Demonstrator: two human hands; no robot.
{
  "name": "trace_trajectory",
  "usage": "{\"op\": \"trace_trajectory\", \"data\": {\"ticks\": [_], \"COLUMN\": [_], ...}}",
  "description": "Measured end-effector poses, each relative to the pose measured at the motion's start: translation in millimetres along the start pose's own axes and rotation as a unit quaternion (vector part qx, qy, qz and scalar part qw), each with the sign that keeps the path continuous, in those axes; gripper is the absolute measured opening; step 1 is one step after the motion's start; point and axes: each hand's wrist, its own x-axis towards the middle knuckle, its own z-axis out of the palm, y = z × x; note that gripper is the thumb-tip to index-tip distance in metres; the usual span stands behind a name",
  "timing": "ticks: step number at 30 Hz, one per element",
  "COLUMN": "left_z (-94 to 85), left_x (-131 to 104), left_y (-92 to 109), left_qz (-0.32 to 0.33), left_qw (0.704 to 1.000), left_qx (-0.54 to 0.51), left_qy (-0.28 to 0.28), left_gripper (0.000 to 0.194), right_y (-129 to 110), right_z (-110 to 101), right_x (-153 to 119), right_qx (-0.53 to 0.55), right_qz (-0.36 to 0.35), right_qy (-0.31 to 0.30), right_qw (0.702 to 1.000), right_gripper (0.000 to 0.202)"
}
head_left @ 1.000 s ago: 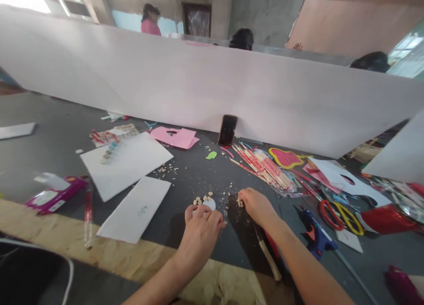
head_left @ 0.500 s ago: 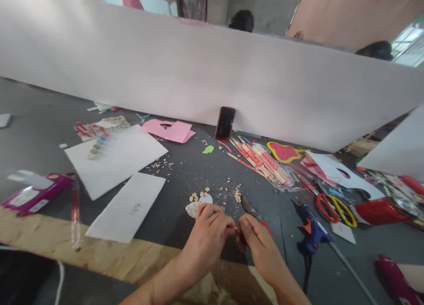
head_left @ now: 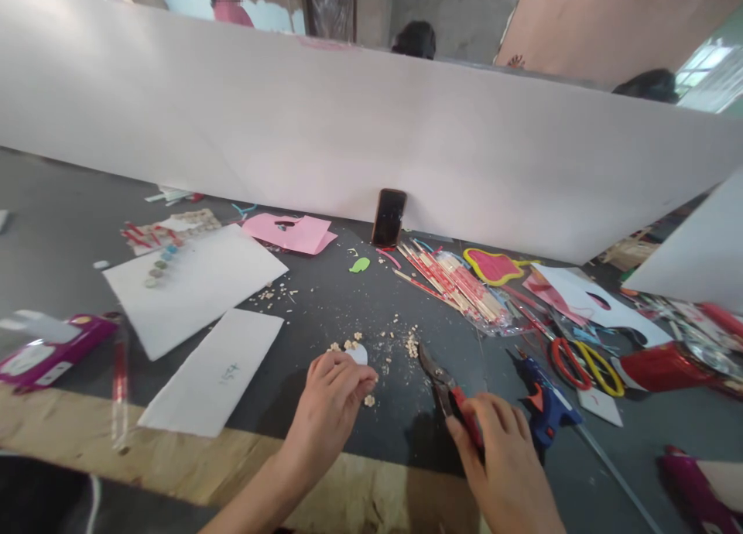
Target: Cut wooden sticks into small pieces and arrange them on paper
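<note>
My left hand (head_left: pixel 333 398) is closed in a pinch above the dark tabletop; whatever sits between its fingertips is too small to make out. Just beyond it is a white paper cutout (head_left: pixel 359 354) with small beige flower-shaped pieces (head_left: pixel 350 344) on it, partly hidden by the hand. A single beige flower piece (head_left: pixel 369 401) shows beside the fingers. My right hand (head_left: pixel 502 449) grips the red handles of the pruning shears (head_left: pixel 444 383), whose blades point away over the table. Near the blade tips lies a little heap of beige bits (head_left: pixel 412 344).
A phone (head_left: pixel 388 217) leans on the white board (head_left: pixel 348 131). To the right lie bundled red-and-tan sticks (head_left: pixel 464 282), scissors (head_left: pixel 572 362), a blue glue gun (head_left: pixel 546 402) and a red can (head_left: pixel 667 370). White sheets (head_left: pixel 214 375) and a purple item (head_left: pixel 58 352) lie left.
My hands, close together half a second ago, have moved apart. The left has shifted left, while the right has gone right and taken hold of the pruning shears.
</note>
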Motion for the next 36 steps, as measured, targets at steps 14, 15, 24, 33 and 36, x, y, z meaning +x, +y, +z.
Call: {"op": "trace_trajectory", "data": {"ticks": [14,15,24,33,36], "left_z": [2.2,1.3,7.2,6.7,6.1], "left_x": [-11.0,-11.0,-12.2,-5.7,-1.0], "left_y": [-1.7,-1.8,-0.7,12.1,14.5], "left_qz": [-0.126,-0.131,-0.116,-0.149,-0.187], "left_qw": [0.986,0.985,0.982,0.951,0.923], "left_qx": [-0.108,-0.114,-0.14,-0.267,-0.335], "left_qy": [-0.023,-0.026,-0.048,-0.04,-0.024], "left_gripper": [0.019,0.019,0.018,0.02,0.021], "right_y": [18.7,18.4,-22.1,-34.2,-22.9], "right_z": [10.5,2.4,-9.2,-0.6,5.0], "right_x": [-3.7,-1.7,11.0,-4.1,-6.9], "right_qx": [0.063,0.129,0.659,0.571,0.368], "right_qz": [0.09,0.141,0.416,0.203,0.071], "right_qy": [-0.025,-0.041,-0.035,-0.165,-0.163], "right_qw": [0.994,0.981,0.626,0.779,0.913], "right_gripper": [0.03,0.029,0.032,0.019,0.022]}}
